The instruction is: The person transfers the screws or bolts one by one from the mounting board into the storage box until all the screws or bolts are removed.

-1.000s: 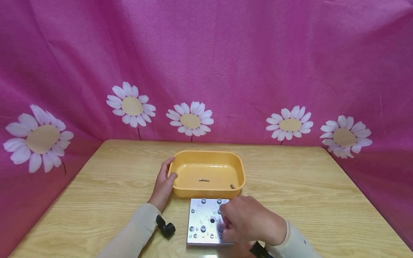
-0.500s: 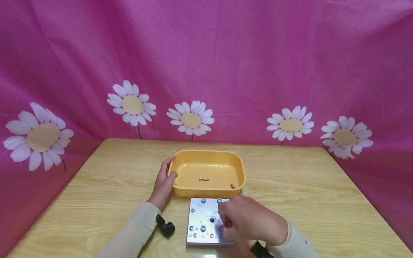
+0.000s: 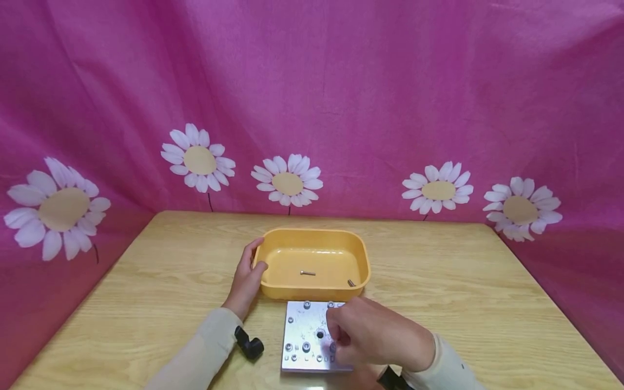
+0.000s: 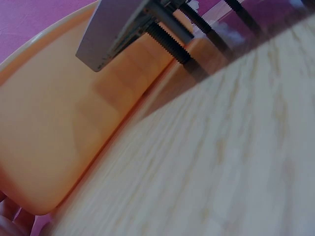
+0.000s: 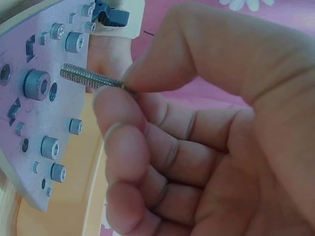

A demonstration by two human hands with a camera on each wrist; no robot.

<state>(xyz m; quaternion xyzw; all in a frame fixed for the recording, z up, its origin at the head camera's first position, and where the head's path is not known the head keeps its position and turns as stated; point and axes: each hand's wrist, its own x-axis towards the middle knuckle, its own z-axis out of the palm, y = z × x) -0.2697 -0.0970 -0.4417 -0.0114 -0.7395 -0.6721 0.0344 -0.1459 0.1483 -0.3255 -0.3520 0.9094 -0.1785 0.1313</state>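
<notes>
Right grip (image 3: 377, 331) pinching screw (image 5: 92, 77) | plate (image 3: 301, 326) just beyond fingertips (image 5: 118, 105) | left grip (image 3: 246, 283) clasping tray (image 3: 304, 293) | advisable: keep screw square to plate

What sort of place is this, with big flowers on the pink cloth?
Probably a small work spot, with the pink cloth hung behind it. The clues are the wooden table, the metal plate dotted with screws, and the yellow tray with loose screws inside.

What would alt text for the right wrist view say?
The right grip pinches a bolt, its threaded end pointing toward a metal plate studded with socket-head screws; contact is unclear. A yellow tray shows behind, partly hidden.
</notes>
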